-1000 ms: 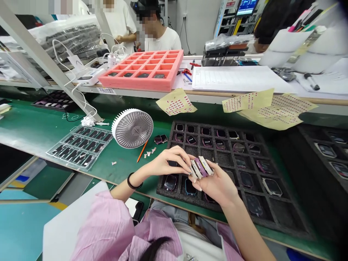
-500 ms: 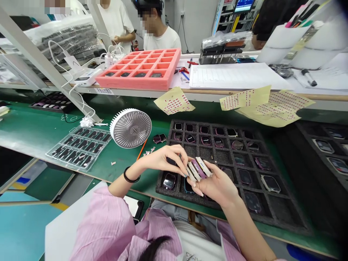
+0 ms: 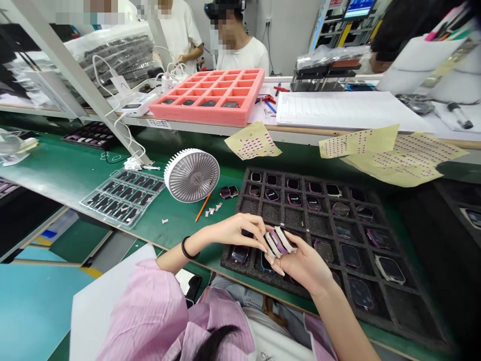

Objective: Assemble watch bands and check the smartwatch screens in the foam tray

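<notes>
Head camera: A person in pink sleeves holds a small stack of watches [image 3: 278, 244], cream and purple edges turned to the lens, above the near side of a black foam tray [image 3: 411, 306] on a green workbench [image 3: 180, 228]. The right hand [image 3: 311, 266] cradles the stack from its 4 o'clock side, fingers curled beneath and closed around it. The left hand [image 3: 233, 228] comes in from 9 o'clock, fingers bent and almost together, tips touching the stack's left end; whether they pinch a watch cannot be told.

The watches look light, stiff and rather slippery, with faces that would likely scratch or crack if knocked. The rims seem the safest hold, finger and thumb on opposite edges, with a palm below to stop the stack sliding apart.

Taking the stack as the dial's centre, more watches sit in the tray's compartments from 12 round to 4 o'clock. A white fan [image 3: 195, 176] stands at 10, an orange pencil [image 3: 203, 206] just below it. A pink tray [image 3: 206, 115] rests on the shelf at 11, and a co-worker in a white shirt [image 3: 248, 55] is beyond, nearer 12.
</notes>
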The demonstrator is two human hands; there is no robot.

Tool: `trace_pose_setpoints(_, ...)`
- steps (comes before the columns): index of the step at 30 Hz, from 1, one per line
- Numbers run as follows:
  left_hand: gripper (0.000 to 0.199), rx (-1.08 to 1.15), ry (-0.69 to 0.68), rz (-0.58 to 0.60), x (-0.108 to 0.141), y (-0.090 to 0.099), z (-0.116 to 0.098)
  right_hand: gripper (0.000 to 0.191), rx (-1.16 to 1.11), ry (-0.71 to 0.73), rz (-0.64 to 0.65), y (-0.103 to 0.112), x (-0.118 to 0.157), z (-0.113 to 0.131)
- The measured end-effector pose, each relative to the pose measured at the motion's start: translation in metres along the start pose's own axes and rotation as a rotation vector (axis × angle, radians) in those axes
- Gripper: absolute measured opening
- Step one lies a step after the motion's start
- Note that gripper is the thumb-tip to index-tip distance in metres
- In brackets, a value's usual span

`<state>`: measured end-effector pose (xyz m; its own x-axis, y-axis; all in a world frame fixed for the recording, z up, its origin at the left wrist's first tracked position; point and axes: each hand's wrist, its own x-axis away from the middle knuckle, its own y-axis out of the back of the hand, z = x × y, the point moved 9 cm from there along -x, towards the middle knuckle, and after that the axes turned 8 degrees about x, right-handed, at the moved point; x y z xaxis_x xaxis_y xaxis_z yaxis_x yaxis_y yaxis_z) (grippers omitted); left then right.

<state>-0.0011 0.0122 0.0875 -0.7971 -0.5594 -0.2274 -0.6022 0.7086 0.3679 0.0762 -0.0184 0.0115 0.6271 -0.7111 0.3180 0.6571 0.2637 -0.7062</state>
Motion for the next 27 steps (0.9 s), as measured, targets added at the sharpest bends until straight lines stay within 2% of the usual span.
trace_pose_setpoints(3,0.027,0.023,0.053,-0.073,0.006,-0.003,0.015,0.03,0.06,-0.009,-0.037,0.005,0.002,-0.008)
trace_pose_setpoints(8,0.032,-0.012,0.126,-0.057,0.014,-0.01,0.032,0.039,0.132,0.006,-0.104,0.01,-0.001,-0.018)
trace_pose_setpoints(11,0.035,0.045,0.202,-0.074,0.023,-0.003,0.048,0.05,0.136,-0.017,-0.091,0.009,-0.004,-0.025)
trace_pose_setpoints(13,0.035,0.024,0.283,-0.142,0.034,0.011,0.064,0.055,0.112,-0.021,-0.085,0.008,-0.005,-0.025)
trace_pose_setpoints(14,0.033,-0.05,0.345,-0.215,0.041,0.022,0.073,0.056,0.099,-0.012,-0.093,0.008,-0.004,-0.023)
trace_pose_setpoints(17,0.016,-0.473,0.654,-0.536,0.078,0.066,0.098,0.054,0.077,0.028,-0.153,0.015,0.001,-0.011)
trace_pose_setpoints(19,0.007,-0.666,0.835,-0.669,0.099,0.081,0.105,0.052,0.077,0.045,-0.189,0.02,0.004,-0.003)
trace_pose_setpoints(21,0.011,-0.704,0.909,-0.705,0.106,0.084,0.111,0.051,0.075,0.047,-0.2,0.023,0.005,0.0)
trace_pose_setpoints(27,0.013,-0.634,0.895,-0.661,0.099,0.093,0.121,0.048,0.049,0.051,-0.189,0.024,0.002,-0.002)
